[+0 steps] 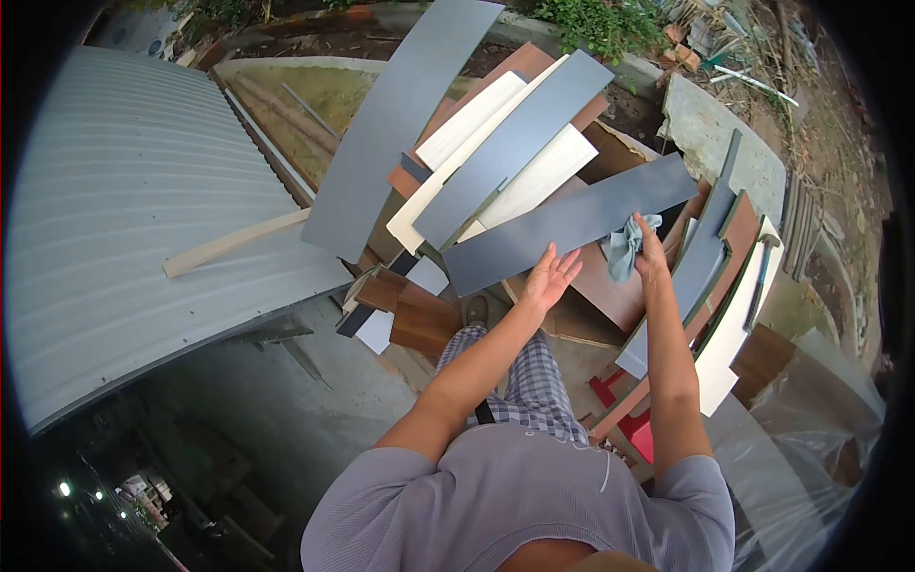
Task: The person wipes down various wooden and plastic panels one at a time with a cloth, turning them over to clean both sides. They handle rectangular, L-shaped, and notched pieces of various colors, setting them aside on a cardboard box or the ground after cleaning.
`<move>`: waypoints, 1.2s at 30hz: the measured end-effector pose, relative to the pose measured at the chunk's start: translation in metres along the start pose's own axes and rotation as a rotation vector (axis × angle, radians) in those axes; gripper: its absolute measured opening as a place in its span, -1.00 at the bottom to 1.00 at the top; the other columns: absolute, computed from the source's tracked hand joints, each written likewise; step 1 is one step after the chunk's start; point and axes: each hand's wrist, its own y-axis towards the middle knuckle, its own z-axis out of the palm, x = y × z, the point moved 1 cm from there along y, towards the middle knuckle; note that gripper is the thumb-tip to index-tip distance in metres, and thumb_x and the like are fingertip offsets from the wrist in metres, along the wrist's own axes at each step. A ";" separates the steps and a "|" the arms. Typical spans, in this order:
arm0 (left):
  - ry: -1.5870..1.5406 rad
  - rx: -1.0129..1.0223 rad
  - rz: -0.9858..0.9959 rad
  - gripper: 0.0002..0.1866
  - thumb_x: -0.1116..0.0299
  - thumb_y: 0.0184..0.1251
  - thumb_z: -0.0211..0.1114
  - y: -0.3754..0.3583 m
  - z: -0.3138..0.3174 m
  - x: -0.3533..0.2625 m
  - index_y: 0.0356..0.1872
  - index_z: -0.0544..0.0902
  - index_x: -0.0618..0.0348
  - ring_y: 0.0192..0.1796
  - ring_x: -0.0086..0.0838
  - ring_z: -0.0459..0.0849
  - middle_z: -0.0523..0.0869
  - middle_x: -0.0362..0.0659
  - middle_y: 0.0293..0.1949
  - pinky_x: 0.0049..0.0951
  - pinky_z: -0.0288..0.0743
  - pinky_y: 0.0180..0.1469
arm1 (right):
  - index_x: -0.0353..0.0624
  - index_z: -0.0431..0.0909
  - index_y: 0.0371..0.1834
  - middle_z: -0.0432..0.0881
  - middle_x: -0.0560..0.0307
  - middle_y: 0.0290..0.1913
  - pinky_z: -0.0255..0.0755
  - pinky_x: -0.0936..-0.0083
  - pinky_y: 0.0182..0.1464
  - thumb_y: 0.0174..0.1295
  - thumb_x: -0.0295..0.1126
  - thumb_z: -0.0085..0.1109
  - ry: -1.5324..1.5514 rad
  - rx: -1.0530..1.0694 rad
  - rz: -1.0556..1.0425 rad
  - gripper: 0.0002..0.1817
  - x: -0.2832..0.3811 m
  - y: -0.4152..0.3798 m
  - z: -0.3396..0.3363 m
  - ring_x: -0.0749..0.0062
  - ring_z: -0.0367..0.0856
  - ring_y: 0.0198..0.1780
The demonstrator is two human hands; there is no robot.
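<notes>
A dark grey board [562, 224] lies slanted across the pile in front of me. Close to its lower edge is my left hand [551, 278], palm up with the fingers apart and nothing in it. My right hand [650, 250] is closed on a light blue-grey cloth [624, 248], beside the board's right part. Beyond, more grey boards [519, 143], cream boards [548, 176] and brown boards [410, 172] overlap one another. Whether either hand touches the board is hard to tell.
Corrugated metal roofing [143, 219] fills the left, with a wooden strip [233, 243] on it. At right, a hammer [761, 276] rests on stacked cream boards [729, 334]. A red plastic object [640, 434] and clear plastic sheeting [810, 439] are at lower right.
</notes>
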 end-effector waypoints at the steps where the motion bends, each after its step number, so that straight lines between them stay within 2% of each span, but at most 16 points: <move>1: -0.009 -0.018 0.016 -0.63 0.23 0.23 0.24 0.018 0.002 -0.004 0.02 0.41 0.06 0.29 -0.20 0.28 0.44 -0.08 0.12 -0.08 0.16 0.33 | -0.21 0.46 -0.03 0.62 0.14 -0.14 0.49 0.41 -0.01 0.11 -0.30 0.25 -0.038 0.009 0.033 -0.62 0.010 0.023 0.003 0.37 0.61 -0.14; 6: -0.138 -0.019 0.064 -0.63 0.22 0.25 0.22 0.076 0.017 -0.020 0.00 0.38 0.13 0.30 -0.22 0.29 0.25 -0.06 0.26 -0.14 0.16 0.34 | -0.18 0.44 -0.11 0.60 0.16 -0.24 0.54 0.38 -0.13 0.14 -0.32 0.21 -0.129 0.026 0.111 -0.70 0.025 0.115 0.028 0.38 0.60 -0.25; 11: -0.186 -0.055 0.103 -0.61 0.20 0.26 0.19 0.097 0.022 -0.037 0.02 0.38 0.16 0.28 -0.24 0.32 0.35 -0.08 0.20 -0.15 0.18 0.34 | -0.10 0.43 -0.26 0.55 0.24 -0.38 0.55 0.39 -0.26 0.13 -0.27 0.24 -0.215 0.070 0.198 -0.76 0.019 0.169 0.045 0.43 0.57 -0.38; 15: -0.156 -0.057 0.164 -0.61 0.16 0.28 0.16 0.104 0.021 -0.047 0.02 0.41 0.16 0.28 -0.27 0.32 0.41 -0.10 0.16 -0.16 0.18 0.34 | -0.08 0.44 -0.24 0.57 0.22 -0.34 0.56 0.35 -0.33 0.13 -0.23 0.24 -0.329 0.043 0.217 -0.74 0.023 0.170 0.064 0.46 0.57 -0.40; 16: -0.129 -0.043 0.171 -0.60 0.13 0.28 0.15 0.104 0.021 -0.050 0.02 0.42 0.16 0.28 -0.28 0.32 0.40 -0.11 0.17 -0.17 0.17 0.34 | -0.15 0.43 -0.16 0.58 0.21 -0.31 0.53 0.33 -0.43 0.14 -0.12 0.20 -0.401 0.044 0.193 -0.63 0.020 0.173 0.063 0.42 0.59 -0.37; 17: -0.126 -0.041 0.159 -0.60 0.13 0.28 0.15 0.103 0.021 -0.055 0.02 0.42 0.16 0.28 -0.28 0.32 0.40 -0.11 0.17 -0.17 0.17 0.34 | -0.15 0.43 -0.16 0.58 0.21 -0.31 0.53 0.33 -0.43 0.14 -0.12 0.20 -0.398 0.033 0.188 -0.63 0.021 0.176 0.062 0.42 0.59 -0.37; 20: -0.101 -0.050 0.176 -0.53 0.11 0.27 0.16 0.107 0.018 -0.057 0.07 0.38 0.20 0.30 -0.28 0.29 0.37 -0.10 0.20 -0.15 0.15 0.34 | -0.35 0.53 -0.23 0.62 0.10 -0.40 0.45 0.31 -0.36 0.08 0.15 0.12 -1.258 -0.029 -0.009 -0.37 0.042 0.163 0.073 0.38 0.61 -0.40; 21: -0.092 -0.048 0.158 -0.53 0.11 0.27 0.16 0.108 0.020 -0.057 0.07 0.38 0.20 0.30 -0.28 0.29 0.37 -0.10 0.20 -0.15 0.15 0.34 | -0.35 0.53 -0.23 0.62 0.10 -0.40 0.45 0.31 -0.36 0.08 0.15 0.12 -1.249 -0.048 -0.010 -0.37 0.045 0.162 0.077 0.38 0.61 -0.40; 23: -0.116 -0.243 0.109 -0.45 0.08 0.26 0.15 0.107 0.021 -0.056 0.13 0.30 0.24 0.32 -0.26 0.27 0.37 -0.10 0.21 -0.12 0.15 0.34 | -0.37 0.55 -0.36 0.62 0.03 -0.48 0.44 0.41 -0.32 0.08 0.12 0.13 -1.554 -0.112 -0.262 -0.40 0.054 0.156 0.079 0.42 0.61 -0.42; 25: 0.010 -0.183 0.017 -0.34 0.00 0.26 0.11 0.109 0.009 -0.061 0.24 0.18 0.23 0.32 -0.20 0.25 0.33 -0.11 0.25 -0.08 0.17 0.33 | -0.33 0.55 -0.35 0.61 0.03 -0.53 0.44 0.45 -0.34 0.12 0.02 0.14 -1.371 -0.148 -0.270 -0.50 0.059 0.121 0.091 0.40 0.62 -0.42; 27: 0.343 -0.192 -0.114 -0.32 -0.14 0.32 -0.13 0.097 0.016 -0.059 0.24 0.20 0.23 0.31 -0.21 0.27 0.32 -0.10 0.26 -0.08 0.17 0.32 | -0.25 0.48 -0.07 0.59 0.14 -0.42 0.45 0.51 -0.23 0.11 -0.02 0.19 -0.763 0.100 -0.076 -0.48 0.048 0.077 0.083 0.46 0.57 -0.35; 29: 0.416 -0.134 -0.206 -0.32 -0.14 0.30 -0.05 0.096 0.011 -0.052 0.21 0.22 0.24 0.25 -0.15 0.33 0.34 -0.06 0.23 -0.03 0.23 0.27 | -0.25 0.44 0.00 0.59 0.17 -0.29 0.45 0.54 -0.15 0.10 -0.05 0.22 -0.576 0.094 -0.176 -0.46 0.037 0.011 0.079 0.50 0.55 -0.24; 31: 0.548 -0.189 -0.316 -0.40 -0.08 0.35 -0.03 0.089 0.009 -0.043 0.18 0.29 0.22 0.21 -0.18 0.37 0.41 -0.06 0.15 -0.05 0.28 0.22 | -0.24 0.41 0.06 0.56 0.16 -0.13 0.42 0.59 -0.08 0.12 -0.05 0.20 -0.437 0.075 -0.129 -0.44 0.014 -0.052 0.059 0.52 0.51 -0.12; 32: 0.625 -0.114 -0.368 -0.50 -0.01 0.36 -0.01 0.075 0.017 -0.033 0.11 0.38 0.19 0.15 -0.22 0.43 0.48 -0.08 0.07 -0.09 0.31 0.18 | -0.24 0.39 0.09 0.54 0.16 -0.08 0.40 0.58 -0.04 0.13 -0.05 0.19 -0.391 0.056 -0.045 -0.42 -0.001 -0.082 0.044 0.52 0.49 -0.07; 33: 0.754 -0.092 -0.310 -0.55 0.01 0.36 0.01 0.079 -0.001 -0.022 0.04 0.43 0.17 0.11 -0.26 0.46 0.50 -0.09 0.04 -0.15 0.34 0.15 | -0.24 0.37 0.13 0.53 0.16 -0.04 0.38 0.57 0.01 0.14 -0.06 0.18 -0.341 0.040 0.044 -0.41 -0.021 -0.111 0.026 0.51 0.47 -0.02; 36: 0.825 -0.250 -0.482 -0.57 0.06 0.35 0.02 0.048 -0.014 0.022 0.06 0.42 0.17 0.10 -0.25 0.47 0.49 -0.06 0.07 -0.17 0.37 0.14 | -0.24 0.34 0.16 0.49 0.14 0.05 0.31 0.51 0.11 0.15 -0.06 0.17 -0.224 -0.125 0.036 -0.39 -0.086 -0.189 -0.025 0.48 0.42 0.07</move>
